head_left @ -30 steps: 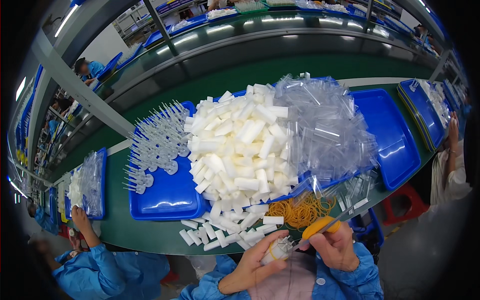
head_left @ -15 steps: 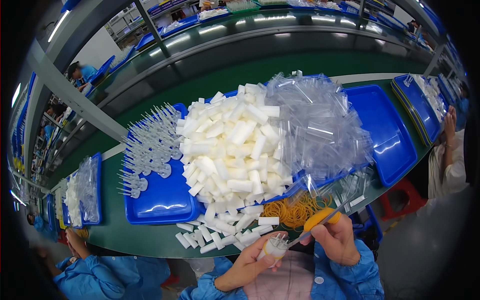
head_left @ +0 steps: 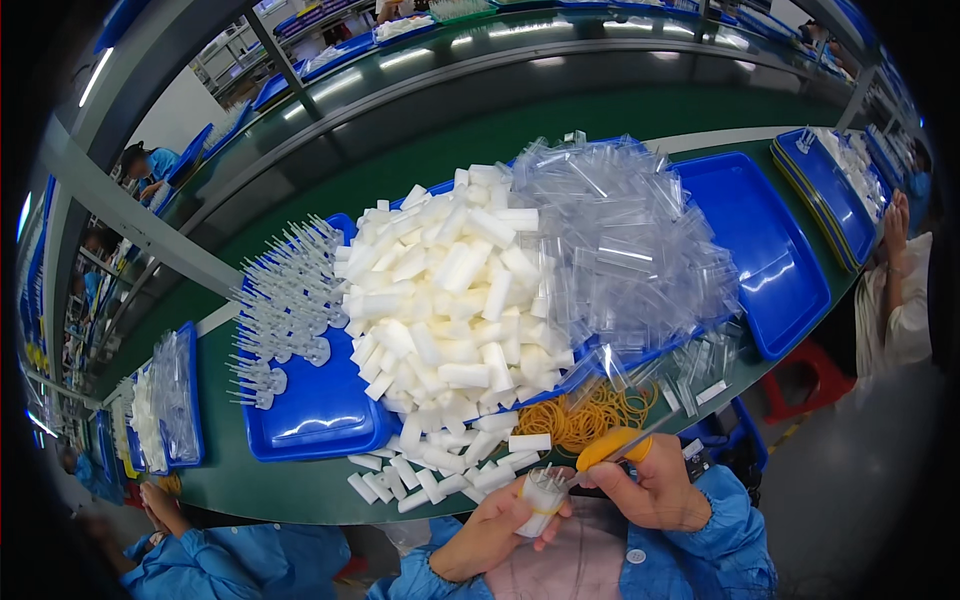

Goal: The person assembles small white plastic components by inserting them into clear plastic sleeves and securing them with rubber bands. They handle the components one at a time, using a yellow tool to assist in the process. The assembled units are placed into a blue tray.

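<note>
Near the table's front edge, my left hand (head_left: 493,532) closes around a short white cylinder (head_left: 543,491) with thin prongs sticking up from its top and a yellow band around its side. My right hand (head_left: 655,489) grips a slim metal tool (head_left: 661,417), possibly tweezers, with an orange covering (head_left: 612,447) where my fingers are. The tool's lower tip meets the cylinder's top rim; the exact contact is too small to make out. Just beyond my hands lie a heap of orange-yellow rubber bands (head_left: 570,422) and loose white foam pieces (head_left: 430,484).
A large pile of white foam cylinders (head_left: 450,290) and clear plastic sleeves (head_left: 640,250) fills the middle. Pale pronged parts (head_left: 290,300) rest in a blue tray (head_left: 315,425) on the left. Another blue tray (head_left: 765,250) stands right. Co-workers sit at both sides; a red stool (head_left: 815,385) is at right.
The whole view has shifted slightly. The tool has turned a little and its orange part is now closer to the white cylinder, which both hands still keep between them.
</note>
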A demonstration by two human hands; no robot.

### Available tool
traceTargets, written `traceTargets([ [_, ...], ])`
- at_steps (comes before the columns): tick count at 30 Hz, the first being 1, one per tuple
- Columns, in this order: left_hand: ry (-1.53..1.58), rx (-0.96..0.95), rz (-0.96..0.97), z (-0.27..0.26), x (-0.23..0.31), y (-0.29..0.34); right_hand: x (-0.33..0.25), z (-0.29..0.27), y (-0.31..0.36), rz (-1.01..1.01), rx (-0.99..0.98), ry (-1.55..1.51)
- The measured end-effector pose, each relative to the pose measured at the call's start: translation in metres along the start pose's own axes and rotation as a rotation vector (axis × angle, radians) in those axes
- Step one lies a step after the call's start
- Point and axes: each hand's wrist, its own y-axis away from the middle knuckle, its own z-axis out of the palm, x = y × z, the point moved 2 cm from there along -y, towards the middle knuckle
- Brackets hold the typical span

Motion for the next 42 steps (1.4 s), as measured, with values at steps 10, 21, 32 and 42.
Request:
traceTargets([
  [10, 0.167, -0.099, -0.095, -0.004, 0.002, -0.003, 0.010, -0.004, 0.002, 0.152, 0.132, -0.513],
  [21, 0.125, 0.022, -0.118, 0.008, 0.001, -0.004, 0.008, -0.010, 0.004, 0.187, 0.091, -0.524],
  [32, 0.116, -0.064, -0.071, 0.007, -0.004, -0.001, 0.008, -0.010, 0.000, 0.261, -0.016, -0.521],
  [42, 0.214, -0.181, -0.138, -0.006, -0.012, 0.000, -0.004, -0.004, -0.007, 0.155, -0.190, -0.239],
])
